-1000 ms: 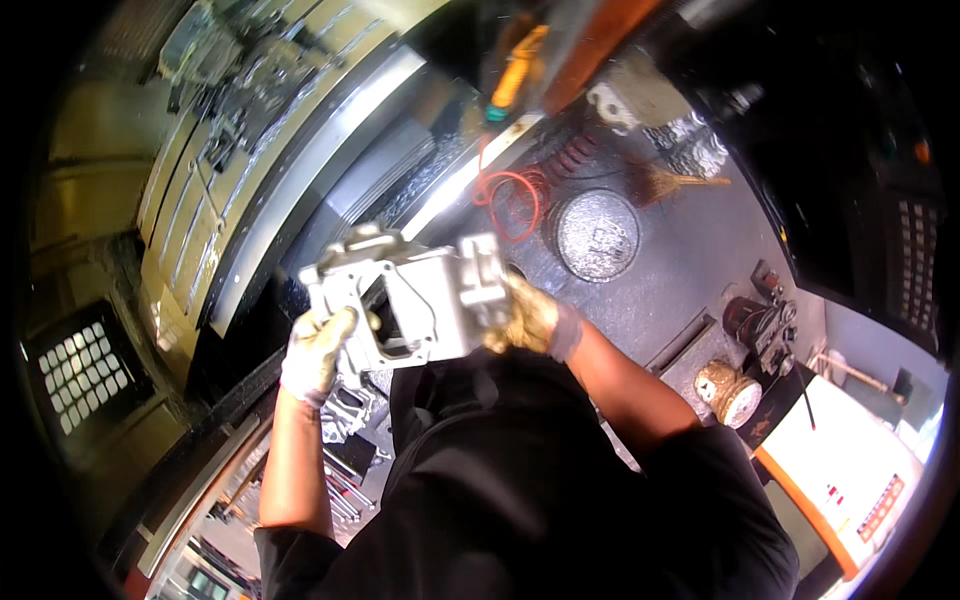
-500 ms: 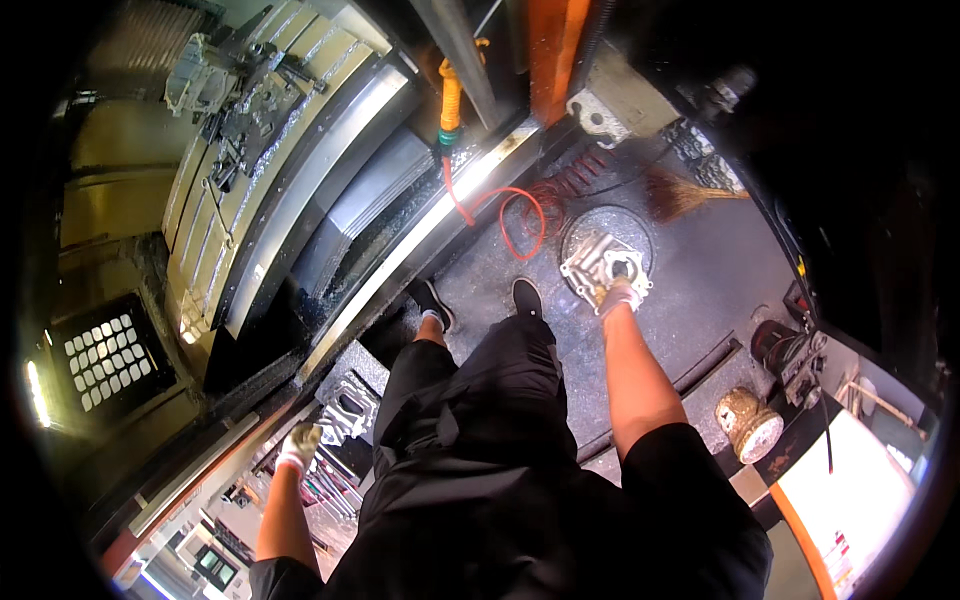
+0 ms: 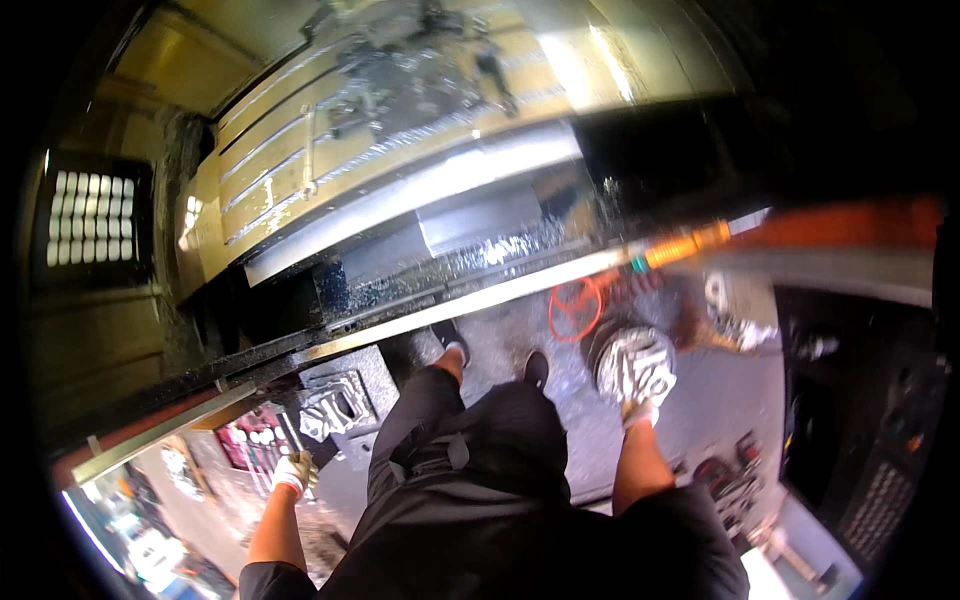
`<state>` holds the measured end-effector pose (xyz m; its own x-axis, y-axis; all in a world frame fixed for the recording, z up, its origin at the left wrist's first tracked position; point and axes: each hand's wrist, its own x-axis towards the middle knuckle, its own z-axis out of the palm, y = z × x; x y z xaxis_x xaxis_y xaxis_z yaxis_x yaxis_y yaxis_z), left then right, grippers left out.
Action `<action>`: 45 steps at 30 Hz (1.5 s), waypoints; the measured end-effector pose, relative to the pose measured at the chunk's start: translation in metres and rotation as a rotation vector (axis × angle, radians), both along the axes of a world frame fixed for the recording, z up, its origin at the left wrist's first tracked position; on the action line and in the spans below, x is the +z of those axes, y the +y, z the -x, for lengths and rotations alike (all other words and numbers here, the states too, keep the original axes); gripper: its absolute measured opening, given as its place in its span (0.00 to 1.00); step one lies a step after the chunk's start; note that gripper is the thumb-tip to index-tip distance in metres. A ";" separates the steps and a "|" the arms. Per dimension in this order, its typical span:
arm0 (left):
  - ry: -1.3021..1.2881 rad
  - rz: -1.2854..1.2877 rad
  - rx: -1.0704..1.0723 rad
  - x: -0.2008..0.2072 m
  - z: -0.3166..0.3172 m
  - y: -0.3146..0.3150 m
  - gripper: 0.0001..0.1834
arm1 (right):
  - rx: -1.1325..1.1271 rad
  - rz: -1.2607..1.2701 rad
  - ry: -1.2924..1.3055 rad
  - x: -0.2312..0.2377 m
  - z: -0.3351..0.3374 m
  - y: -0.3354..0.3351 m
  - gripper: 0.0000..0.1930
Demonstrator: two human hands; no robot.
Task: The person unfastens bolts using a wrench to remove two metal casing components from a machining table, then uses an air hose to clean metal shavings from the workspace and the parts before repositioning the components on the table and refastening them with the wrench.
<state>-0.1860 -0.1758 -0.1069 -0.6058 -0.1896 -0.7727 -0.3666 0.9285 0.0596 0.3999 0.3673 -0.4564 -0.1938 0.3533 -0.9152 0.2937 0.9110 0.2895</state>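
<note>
In my gloved right hand (image 3: 640, 412) is a silvery cast metal housing (image 3: 640, 366), gripped by its near edge. The housing is above a round dark disc (image 3: 603, 345) on the floor, and I cannot tell whether they touch. My gloved left hand (image 3: 293, 472) is low at the left, its fingers curled beside a rack of long-handled tools (image 3: 252, 442). What it grips, if anything, is unclear. A second cast housing (image 3: 335, 408) lies on a grey surface just beyond my left hand.
Ahead stretches a slotted machine table (image 3: 265, 150) bearing a wrench (image 3: 308, 150) and blurred clamping parts. A pale sill (image 3: 470, 310) runs before it. A yellow air gun (image 3: 690, 245) lies near a red coiled hose (image 3: 575, 310). A keypad panel (image 3: 885, 510) stands right.
My view has swung left, so the machine table now lies across the front. The housing remains in my right hand. My left hand has come down nearer the tool rack.
</note>
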 end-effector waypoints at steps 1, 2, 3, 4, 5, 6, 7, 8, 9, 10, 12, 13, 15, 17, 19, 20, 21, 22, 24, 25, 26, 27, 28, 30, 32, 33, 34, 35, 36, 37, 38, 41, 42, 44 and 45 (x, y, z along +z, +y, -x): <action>-0.039 0.009 0.074 -0.017 0.002 -0.027 0.24 | -0.125 0.062 0.056 0.020 0.020 -0.007 0.30; -0.059 -0.031 0.105 -0.035 0.005 -0.028 0.24 | -0.359 0.128 0.081 0.031 0.037 -0.011 0.31; -0.094 -0.070 0.137 -0.050 0.008 -0.019 0.24 | -0.945 0.155 0.109 0.043 0.052 -0.008 0.33; -0.130 -0.106 0.168 -0.064 0.010 -0.017 0.24 | -1.789 0.039 0.166 0.052 0.077 -0.002 0.35; -0.177 -0.128 0.188 -0.085 0.010 -0.020 0.23 | -2.015 -0.018 0.201 0.061 0.106 0.008 0.37; -0.219 -0.159 0.191 -0.109 0.013 -0.017 0.22 | -2.024 -0.024 0.244 0.063 0.133 0.021 0.40; -0.209 -0.180 0.235 -0.115 0.011 -0.020 0.22 | -1.904 0.030 0.336 0.153 0.251 0.029 0.33; -0.230 -0.247 0.237 -0.134 0.019 -0.002 0.22 | -1.312 0.180 0.645 0.109 0.236 0.073 0.28; -0.238 -0.277 0.347 -0.148 0.012 -0.015 0.21 | -1.038 0.324 0.562 0.165 0.341 0.095 0.25; -0.229 -0.362 0.391 -0.172 0.008 -0.028 0.21 | -0.690 0.236 0.667 0.205 0.418 0.119 0.23; -0.093 -0.382 0.226 -0.185 0.009 -0.027 0.22 | -0.608 0.187 0.907 0.275 0.545 0.159 0.21; 0.001 -0.353 0.309 -0.196 -0.002 -0.037 0.24 | -0.865 0.245 1.078 0.318 0.610 0.173 0.20; -0.055 -0.391 0.377 -0.181 -0.001 -0.013 0.24 | -0.752 0.185 1.375 0.382 0.713 0.216 0.24; -0.115 -0.382 0.447 -0.170 -0.008 -0.011 0.24 | -0.328 0.134 1.483 0.424 0.805 0.264 0.31; -0.058 -0.502 0.661 -0.168 -0.045 -0.026 0.25 | 0.069 0.003 1.353 0.477 0.875 0.261 0.36; -0.056 -0.444 0.729 -0.160 -0.069 -0.035 0.25 | 0.098 0.075 1.217 0.472 0.909 0.273 0.39; -0.056 -0.415 0.735 -0.176 -0.084 -0.043 0.25 | 0.156 0.059 1.101 0.457 0.931 0.332 0.42; -0.053 -0.327 0.775 -0.166 -0.109 -0.046 0.24 | 0.164 0.109 0.952 0.455 0.950 0.319 0.44; 0.015 -0.378 0.821 -0.165 -0.156 -0.052 0.22 | 0.011 0.208 0.860 0.429 0.969 0.336 0.46; -0.141 -0.281 0.805 -0.168 -0.157 -0.039 0.22 | -0.147 0.245 0.916 0.403 0.971 0.374 0.46; -0.194 -0.336 0.829 -0.183 -0.165 -0.034 0.23 | -0.309 0.280 0.978 0.379 0.969 0.415 0.46; -0.189 -0.280 0.817 -0.167 -0.202 -0.039 0.24 | -0.198 0.194 0.963 0.372 0.976 0.370 0.50; -0.194 -0.247 0.788 -0.158 -0.226 -0.037 0.24 | -0.095 0.085 0.949 0.385 0.974 0.327 0.55; -0.326 -0.195 0.631 -0.171 -0.212 -0.017 0.21 | -0.080 0.031 1.037 0.413 0.964 0.323 0.45; -0.290 -0.169 0.570 -0.177 -0.220 -0.004 0.22 | -0.198 0.188 1.154 0.451 0.959 0.325 0.35; -0.269 -0.172 0.486 -0.174 -0.211 0.007 0.25 | -0.329 0.315 1.189 0.470 0.957 0.324 0.30; -0.234 -0.181 0.397 -0.163 -0.173 0.035 0.27 | -0.482 0.449 1.209 0.491 0.951 0.321 0.26; -0.154 -0.251 0.368 -0.172 -0.147 0.050 0.30 | -0.682 0.599 1.271 0.505 0.940 0.327 0.19; -0.077 -0.312 0.346 -0.177 -0.124 0.066 0.33 | -0.828 0.685 1.236 0.518 0.930 0.328 0.18; -0.108 -0.473 0.279 -0.145 -0.057 0.106 0.35 | -0.978 0.744 1.203 0.535 0.916 0.333 0.21; -0.083 -0.541 0.352 -0.139 -0.019 0.126 0.28 | -1.014 0.779 1.185 0.548 0.898 0.315 0.19; 0.188 -0.912 0.456 -0.106 0.091 0.224 0.28 | -0.786 0.751 1.232 0.591 0.839 0.223 0.14; 0.024 -1.088 0.540 -0.077 0.128 0.260 0.32 | -0.656 0.742 1.288 0.598 0.817 0.203 0.10; -0.209 -1.448 0.633 -0.025 0.168 0.328 0.51 | -0.811 0.726 1.191 0.609 0.785 0.163 0.11; -0.332 -1.638 0.690 -0.009 0.171 0.353 0.53 | -0.849 0.852 1.128 0.600 0.755 0.138 0.09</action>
